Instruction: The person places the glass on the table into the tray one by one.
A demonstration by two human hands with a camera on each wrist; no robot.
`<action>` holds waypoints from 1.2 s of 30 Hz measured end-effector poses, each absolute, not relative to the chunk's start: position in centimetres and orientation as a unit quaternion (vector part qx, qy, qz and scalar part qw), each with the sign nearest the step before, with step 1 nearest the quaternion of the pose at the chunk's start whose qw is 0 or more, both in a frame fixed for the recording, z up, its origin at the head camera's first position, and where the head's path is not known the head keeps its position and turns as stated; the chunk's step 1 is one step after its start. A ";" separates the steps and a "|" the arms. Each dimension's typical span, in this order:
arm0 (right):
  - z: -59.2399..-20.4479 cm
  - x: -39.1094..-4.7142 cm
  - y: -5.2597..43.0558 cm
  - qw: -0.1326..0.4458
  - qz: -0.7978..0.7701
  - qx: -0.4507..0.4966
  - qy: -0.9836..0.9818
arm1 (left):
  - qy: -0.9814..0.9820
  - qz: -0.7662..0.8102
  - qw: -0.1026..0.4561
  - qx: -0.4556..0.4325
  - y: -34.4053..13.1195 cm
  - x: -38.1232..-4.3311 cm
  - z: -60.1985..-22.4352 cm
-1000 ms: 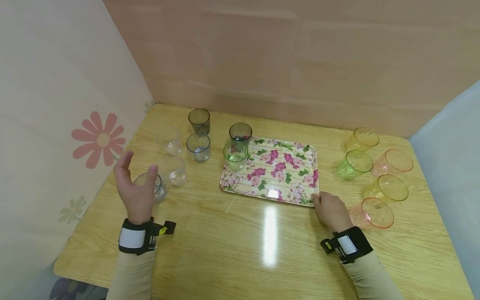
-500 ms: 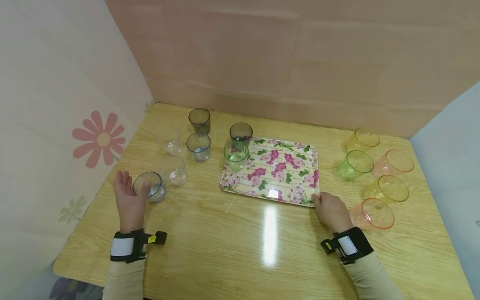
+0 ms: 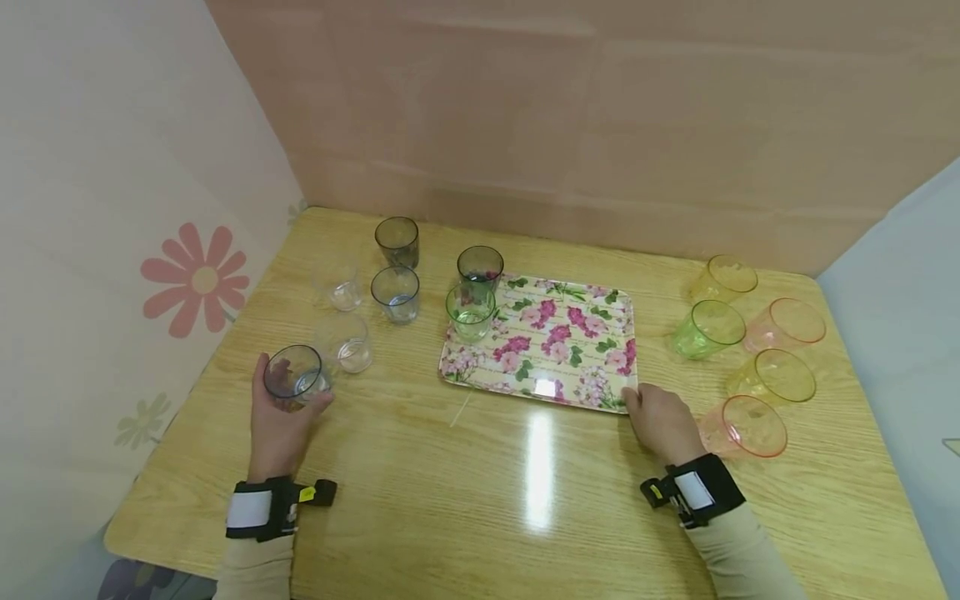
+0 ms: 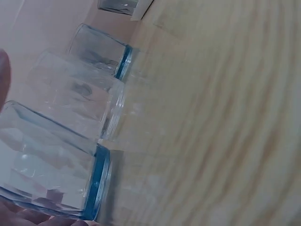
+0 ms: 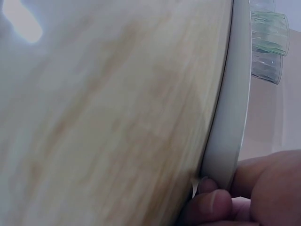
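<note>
My left hand point(image 3: 281, 429) holds a clear blue-tinted glass tumbler point(image 3: 295, 375) at the left of the table, fingers on its left side and thumb on its right. In the left wrist view this tumbler point(image 4: 47, 165) stands upright with its thick base at the tabletop. My right hand point(image 3: 667, 423) pinches the near right corner of a flowered tray point(image 3: 558, 337); the right wrist view shows the fingers at the tray's rim point(image 5: 230, 103). A green tumbler point(image 3: 471, 312) stands on the tray's left end, with a dark grey tumbler point(image 3: 480, 265) behind it.
Two clear tumblers, one right beside the held one point(image 3: 352, 343), stand on the left with a bluish tumbler point(image 3: 397, 296) and a dark one point(image 3: 397, 242). Several yellow, pink and green tumblers point(image 3: 707, 329) stand at the right. A wall point(image 3: 525, 125) closes the back.
My left hand has come down from above and now wraps round the blue-tinted tumbler. My right hand and the tray have stayed in place.
</note>
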State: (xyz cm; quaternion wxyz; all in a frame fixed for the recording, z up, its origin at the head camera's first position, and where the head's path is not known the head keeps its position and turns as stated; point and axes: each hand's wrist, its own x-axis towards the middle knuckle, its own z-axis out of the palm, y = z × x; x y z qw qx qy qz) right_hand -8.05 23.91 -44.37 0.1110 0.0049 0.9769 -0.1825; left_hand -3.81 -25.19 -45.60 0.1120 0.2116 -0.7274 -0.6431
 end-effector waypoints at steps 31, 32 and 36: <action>-44.2 -8.0 23.9 0.125 -0.178 0.019 0.976 | -0.706 -0.644 0.249 0.155 -25.3 -4.0 -43.6; -44.3 -8.0 23.9 0.125 -0.178 0.019 0.976 | -0.699 -0.652 0.256 0.144 -25.2 -4.1 -43.2; -44.2 -8.1 23.8 0.123 -0.181 0.017 0.976 | -0.685 -0.669 0.267 0.106 -24.4 -4.3 -41.9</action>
